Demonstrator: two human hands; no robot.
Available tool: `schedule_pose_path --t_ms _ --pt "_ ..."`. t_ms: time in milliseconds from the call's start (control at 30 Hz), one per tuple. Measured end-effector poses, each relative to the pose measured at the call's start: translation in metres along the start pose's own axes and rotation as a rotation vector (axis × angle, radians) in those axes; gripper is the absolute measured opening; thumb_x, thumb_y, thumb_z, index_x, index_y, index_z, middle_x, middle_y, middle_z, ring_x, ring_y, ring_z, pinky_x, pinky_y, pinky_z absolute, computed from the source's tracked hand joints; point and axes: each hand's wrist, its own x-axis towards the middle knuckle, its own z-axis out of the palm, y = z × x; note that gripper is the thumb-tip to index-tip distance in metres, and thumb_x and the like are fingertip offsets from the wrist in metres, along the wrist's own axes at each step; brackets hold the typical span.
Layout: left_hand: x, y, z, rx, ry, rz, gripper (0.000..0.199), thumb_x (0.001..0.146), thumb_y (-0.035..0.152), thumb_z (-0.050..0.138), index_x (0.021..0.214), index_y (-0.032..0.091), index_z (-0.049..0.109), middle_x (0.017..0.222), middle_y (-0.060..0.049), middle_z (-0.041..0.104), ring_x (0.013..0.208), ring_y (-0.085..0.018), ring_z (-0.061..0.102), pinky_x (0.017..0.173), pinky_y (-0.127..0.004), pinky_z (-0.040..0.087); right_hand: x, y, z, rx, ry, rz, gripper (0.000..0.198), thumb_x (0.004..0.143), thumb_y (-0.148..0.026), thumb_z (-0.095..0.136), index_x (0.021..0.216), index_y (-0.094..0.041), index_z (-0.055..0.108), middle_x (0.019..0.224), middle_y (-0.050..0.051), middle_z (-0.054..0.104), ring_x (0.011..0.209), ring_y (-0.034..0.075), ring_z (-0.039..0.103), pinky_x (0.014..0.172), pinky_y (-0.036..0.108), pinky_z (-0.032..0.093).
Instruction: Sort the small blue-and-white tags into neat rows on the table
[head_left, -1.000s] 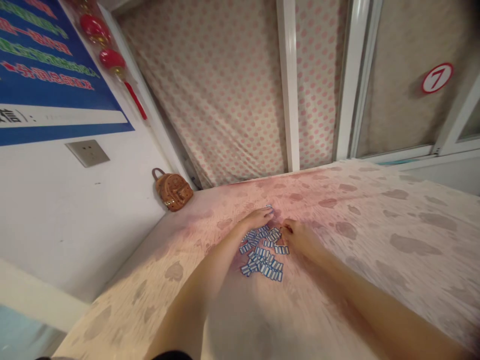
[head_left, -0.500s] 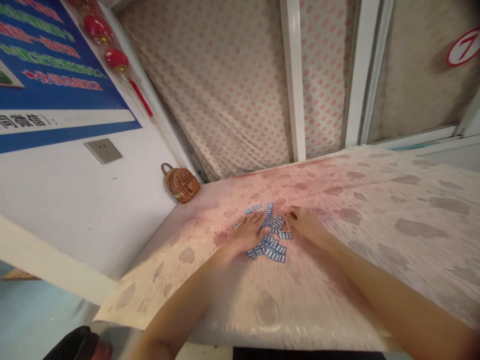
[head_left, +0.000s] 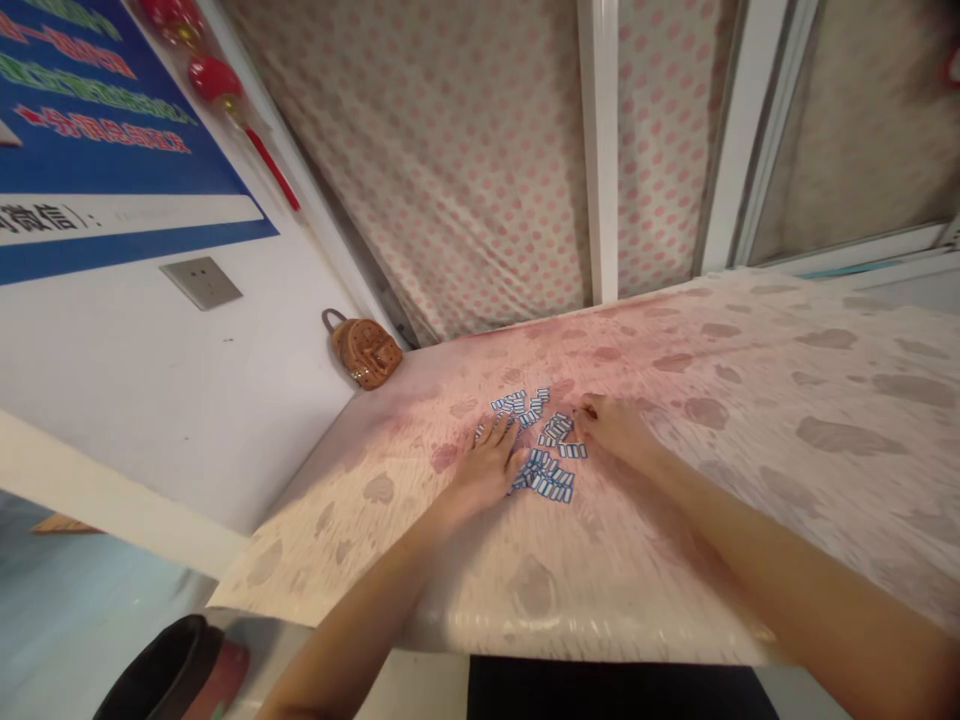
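Several small flat blue-and-white pieces lie in loose clusters on the covered table. They look like little strips with blue edges; their exact kind is too small to tell. My left hand rests flat at the left side of the clusters, fingers stretched out, covering some pieces. Just right of the pieces, my right hand is closed, with thumb and forefinger drawn together near the table surface. Whatever may be between those fingertips is too small to make out.
A small brown backpack-shaped bag stands against the wall at the table's back left corner. Behind the table hangs a dotted curtain beside a white post. A dark-rimmed bin is below, at the lower left.
My left hand has slid slightly left, uncovering more pieces at the back of the spread. My right hand stays closed in nearly the same place. The view has tilted down a little.
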Motion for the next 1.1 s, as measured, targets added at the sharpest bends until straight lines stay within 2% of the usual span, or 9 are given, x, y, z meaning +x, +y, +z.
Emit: schedule_pose_path --t_ms 133,267,433,567,633,700,833,933,1100 --pt "-0.022 0.013 0.001 -0.051 -0.095 0.134 0.069 0.099 0.060 0.015 0.159 0.025 0.016 0.166 -0.003 0.013 0.154 -0.023 0.009 0.126 -0.049 0.010 0.000 -0.001 0.000 -0.003 -0.006 -0.009 0.022 0.092 -0.019 0.047 0.081 -0.017 0.066 0.082 0.007 0.071 0.075 0.018 0.064 0.066 0.025 0.037" --pt "-0.012 0.028 0.006 -0.061 -0.126 0.221 0.073 0.098 0.062 0.016 0.159 0.021 0.015 0.166 -0.004 0.008 0.154 -0.024 0.007 0.126 -0.051 0.007 0.000 -0.001 -0.001 -0.019 -0.016 -0.002 0.021 0.092 -0.022 0.048 0.081 -0.017 0.065 0.083 0.007 0.071 0.073 0.017 0.063 0.063 0.025 0.035" --pt "0.004 0.044 0.013 -0.078 -0.038 0.320 0.073 0.099 0.062 0.014 0.159 0.020 0.015 0.165 -0.007 0.016 0.153 -0.022 0.014 0.126 -0.044 0.014 0.001 0.001 0.000 -0.057 -0.010 0.029 0.022 0.093 -0.023 0.047 0.084 -0.018 0.066 0.082 0.006 0.071 0.072 0.017 0.063 0.060 0.025 0.032" --pt "0.011 0.034 0.013 -0.022 0.066 0.171 0.070 0.100 0.059 0.012 0.158 0.021 0.019 0.164 -0.007 0.024 0.153 -0.024 0.016 0.125 -0.047 0.014 0.002 0.003 0.002 -0.048 -0.013 0.012 0.022 0.093 -0.024 0.047 0.085 -0.017 0.067 0.082 0.007 0.071 0.074 0.017 0.063 0.062 0.025 0.034" --pt "0.019 0.022 0.013 -0.001 0.025 0.107 0.071 0.099 0.060 0.013 0.158 0.021 0.020 0.164 -0.007 0.024 0.153 -0.025 0.016 0.125 -0.050 0.012 0.003 0.003 0.003 -0.043 -0.012 0.011 0.022 0.093 -0.024 0.047 0.085 -0.017 0.067 0.083 0.007 0.072 0.074 0.017 0.064 0.062 0.025 0.033" --pt "0.029 0.011 0.013 0.013 -0.017 0.100 0.071 0.099 0.060 0.013 0.157 0.020 0.022 0.164 -0.007 0.024 0.153 -0.024 0.018 0.125 -0.050 0.012 0.003 0.004 0.004 -0.050 -0.007 0.011 0.022 0.093 -0.023 0.047 0.084 -0.017 0.066 0.083 0.007 0.072 0.074 0.018 0.064 0.061 0.025 0.033" --pt "0.045 -0.002 0.011 0.053 -0.003 0.005 0.074 0.099 0.060 0.012 0.155 0.014 0.029 0.162 -0.011 0.028 0.151 -0.026 0.022 0.123 -0.050 0.019 0.004 0.006 0.004 -0.056 -0.010 0.011 0.021 0.092 -0.023 0.048 0.083 -0.017 0.066 0.083 0.007 0.072 0.075 0.018 0.064 0.061 0.025 0.033" --pt "0.040 -0.001 0.008 0.110 0.026 -0.067 0.073 0.099 0.059 0.014 0.152 0.014 0.035 0.159 -0.013 0.034 0.150 -0.028 0.024 0.123 -0.053 0.019 0.004 0.006 0.003 -0.066 -0.013 0.016 0.021 0.092 -0.024 0.048 0.087 -0.017 0.067 0.086 0.008 0.073 0.076 0.018 0.065 0.061 0.025 0.034" --pt "0.011 0.007 0.003 0.164 0.050 -0.092 0.075 0.099 0.058 0.011 0.149 0.010 0.041 0.156 -0.015 0.039 0.150 -0.029 0.023 0.124 -0.052 0.016 0.003 0.004 0.004 -0.079 -0.017 0.015 0.022 0.093 -0.024 0.048 0.090 -0.016 0.068 0.090 0.010 0.073 0.082 0.020 0.066 0.066 0.025 0.038"
